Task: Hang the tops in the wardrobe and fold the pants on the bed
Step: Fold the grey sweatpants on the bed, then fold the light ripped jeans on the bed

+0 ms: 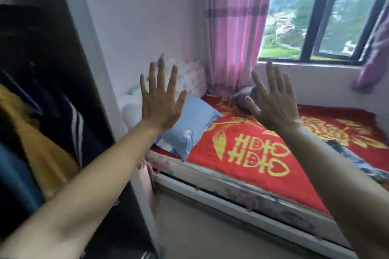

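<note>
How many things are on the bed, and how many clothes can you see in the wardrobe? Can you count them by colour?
On the bed:
Blue pillow: 1
Red blanket: 1
Grey bundle by the curtain: 1
Dark garment at the right edge: 1

In the wardrobe:
Yellow garment: 1
Navy striped garment: 1
Blue garment: 1

Total: 7

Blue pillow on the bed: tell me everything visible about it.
The blue pillow is light blue, soft fabric with faint pale markings, plump and slightly creased. It lies tilted at the near left corner of the bed, on the red blanket with gold patterns, its lower end overhanging a colourful cloth edge. The open left hand partly hides its upper left corner; contact cannot be told.
</note>
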A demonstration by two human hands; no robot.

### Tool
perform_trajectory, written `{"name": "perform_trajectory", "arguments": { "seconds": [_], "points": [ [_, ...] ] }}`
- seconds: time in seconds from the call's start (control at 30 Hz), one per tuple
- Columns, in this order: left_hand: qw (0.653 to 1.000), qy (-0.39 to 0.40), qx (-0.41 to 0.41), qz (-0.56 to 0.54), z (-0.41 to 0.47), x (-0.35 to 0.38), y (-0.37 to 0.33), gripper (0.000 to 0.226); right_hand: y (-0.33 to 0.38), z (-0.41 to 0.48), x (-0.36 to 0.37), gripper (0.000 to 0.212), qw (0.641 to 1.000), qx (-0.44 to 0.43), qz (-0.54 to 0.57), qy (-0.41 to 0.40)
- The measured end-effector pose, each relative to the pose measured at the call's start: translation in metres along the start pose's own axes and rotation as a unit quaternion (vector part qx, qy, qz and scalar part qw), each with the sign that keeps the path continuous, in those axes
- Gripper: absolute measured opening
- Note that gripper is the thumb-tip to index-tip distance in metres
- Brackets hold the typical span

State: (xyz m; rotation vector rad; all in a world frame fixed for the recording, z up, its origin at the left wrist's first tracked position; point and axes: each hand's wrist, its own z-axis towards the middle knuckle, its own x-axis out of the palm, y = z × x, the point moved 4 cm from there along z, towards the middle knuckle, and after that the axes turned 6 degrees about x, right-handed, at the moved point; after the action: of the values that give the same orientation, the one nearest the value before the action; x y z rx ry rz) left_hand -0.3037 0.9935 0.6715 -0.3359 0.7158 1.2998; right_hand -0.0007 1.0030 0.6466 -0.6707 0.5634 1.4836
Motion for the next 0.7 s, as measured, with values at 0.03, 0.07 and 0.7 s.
{"name": "perform_trajectory", "arguments": {
  "seconds": [0.03,0.07,0.7],
  "points": [
    [1.000,0.018,0.007,-0.018,0.008,0.019,-0.034,0.065,-0.037,-0.015,0.004,0.073,1.000,0.016,-0.010,0.010],
    [0.999,0.032,0.014,-0.037,0.015,0.038,-0.066,0.066,-0.073,-0.029,0.008,0.074,0.999,0.034,-0.020,0.017],
    [0.948,0.132,0.157,-0.243,0.179,0.327,-0.428,0.068,-0.465,-0.071,0.151,0.078,0.945,0.252,-0.143,0.152]
  ]
}}
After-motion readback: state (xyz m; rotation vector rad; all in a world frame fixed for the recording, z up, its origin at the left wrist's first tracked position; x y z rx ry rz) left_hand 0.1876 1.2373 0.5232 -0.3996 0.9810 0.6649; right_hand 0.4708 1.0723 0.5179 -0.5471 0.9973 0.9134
